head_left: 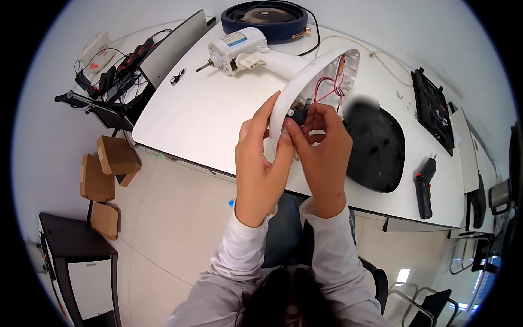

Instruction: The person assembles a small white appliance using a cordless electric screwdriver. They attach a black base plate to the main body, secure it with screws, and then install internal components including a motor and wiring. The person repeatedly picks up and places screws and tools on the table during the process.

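One left hand [260, 152] gripping white base [291, 87] by rim, right hand [329, 144] pinching black part [298, 116] just inside, kinda nearer it; base's long axis slants off far-right.

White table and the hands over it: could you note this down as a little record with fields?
Left hand: holds the white shell
Right hand: touching a small black part, grip unclear
Wires: coloured, inside the shell
Beyond the left hand: white motor
Right side: black cover, power screwdriver
Far edge: dark blue round base
Surface: white table
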`<action>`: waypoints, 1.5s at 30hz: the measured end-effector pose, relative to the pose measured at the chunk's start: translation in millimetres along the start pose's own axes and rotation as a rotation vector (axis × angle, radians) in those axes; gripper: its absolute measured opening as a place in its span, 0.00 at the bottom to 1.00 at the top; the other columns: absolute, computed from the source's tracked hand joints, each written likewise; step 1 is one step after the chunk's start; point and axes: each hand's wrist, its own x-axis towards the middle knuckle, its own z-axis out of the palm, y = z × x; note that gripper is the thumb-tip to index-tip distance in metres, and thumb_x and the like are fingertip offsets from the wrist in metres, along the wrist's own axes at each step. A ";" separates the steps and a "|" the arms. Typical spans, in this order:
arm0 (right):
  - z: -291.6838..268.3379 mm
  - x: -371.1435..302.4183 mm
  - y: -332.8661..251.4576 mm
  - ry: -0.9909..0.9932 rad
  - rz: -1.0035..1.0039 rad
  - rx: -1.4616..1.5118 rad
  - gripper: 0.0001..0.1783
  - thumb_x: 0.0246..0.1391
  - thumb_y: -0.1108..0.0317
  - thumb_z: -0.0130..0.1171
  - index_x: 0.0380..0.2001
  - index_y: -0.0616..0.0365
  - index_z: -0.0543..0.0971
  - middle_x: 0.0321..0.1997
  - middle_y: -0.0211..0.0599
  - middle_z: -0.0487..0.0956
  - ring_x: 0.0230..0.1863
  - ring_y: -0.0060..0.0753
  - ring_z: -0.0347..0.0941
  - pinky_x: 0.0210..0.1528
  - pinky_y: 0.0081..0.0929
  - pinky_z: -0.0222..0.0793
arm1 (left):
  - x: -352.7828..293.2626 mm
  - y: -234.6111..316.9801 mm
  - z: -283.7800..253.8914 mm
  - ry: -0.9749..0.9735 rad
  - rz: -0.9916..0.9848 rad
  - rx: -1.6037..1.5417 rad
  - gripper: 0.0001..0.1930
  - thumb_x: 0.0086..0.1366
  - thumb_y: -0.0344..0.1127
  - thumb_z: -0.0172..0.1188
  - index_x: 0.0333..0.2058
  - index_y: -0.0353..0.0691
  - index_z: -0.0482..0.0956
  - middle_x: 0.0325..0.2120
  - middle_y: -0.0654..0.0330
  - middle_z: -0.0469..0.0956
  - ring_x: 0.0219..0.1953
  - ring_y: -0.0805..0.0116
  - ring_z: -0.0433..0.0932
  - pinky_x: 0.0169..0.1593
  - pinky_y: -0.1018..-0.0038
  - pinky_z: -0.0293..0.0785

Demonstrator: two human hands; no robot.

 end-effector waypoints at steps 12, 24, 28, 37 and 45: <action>-18.0 5.8 -0.6 -0.119 0.167 0.237 0.15 0.44 0.74 0.65 0.37 0.65 0.74 0.32 0.35 0.78 0.32 0.20 0.75 0.31 0.18 0.75 | -3.4 -4.1 14.9 0.156 0.011 0.065 0.22 0.56 0.25 0.56 0.51 0.36 0.69 0.41 0.53 0.74 0.40 0.63 0.72 0.42 0.71 0.69; -20.2 8.4 4.1 -0.153 0.223 0.288 0.17 0.45 0.72 0.64 0.37 0.66 0.71 0.33 0.35 0.75 0.32 0.21 0.75 0.30 0.18 0.75 | -0.5 -6.8 19.6 0.219 0.041 0.137 0.20 0.54 0.22 0.57 0.48 0.34 0.71 0.42 0.56 0.75 0.42 0.67 0.74 0.44 0.73 0.71; -24.4 8.9 12.3 -0.161 0.286 0.462 0.16 0.48 0.72 0.61 0.39 0.66 0.69 0.35 0.36 0.73 0.31 0.20 0.74 0.30 0.18 0.73 | -0.9 -7.1 19.9 0.210 0.037 0.118 0.20 0.54 0.21 0.57 0.48 0.34 0.70 0.43 0.55 0.74 0.43 0.67 0.74 0.46 0.73 0.71; -23.6 2.9 4.8 -0.138 0.297 0.471 0.14 0.48 0.71 0.61 0.37 0.61 0.70 0.27 0.27 0.72 0.23 0.12 0.62 0.23 0.12 0.60 | -2.1 -11.4 23.0 0.261 0.081 0.064 0.21 0.55 0.23 0.54 0.49 0.38 0.72 0.38 0.56 0.76 0.35 0.65 0.72 0.39 0.74 0.69; -5.6 -0.7 -2.5 -0.027 0.127 0.173 0.15 0.46 0.68 0.64 0.36 0.58 0.72 0.27 0.28 0.75 0.25 0.13 0.67 0.25 0.14 0.62 | -4.2 -10.2 22.0 0.243 0.062 0.042 0.21 0.55 0.24 0.54 0.50 0.38 0.71 0.38 0.56 0.76 0.35 0.66 0.71 0.39 0.74 0.68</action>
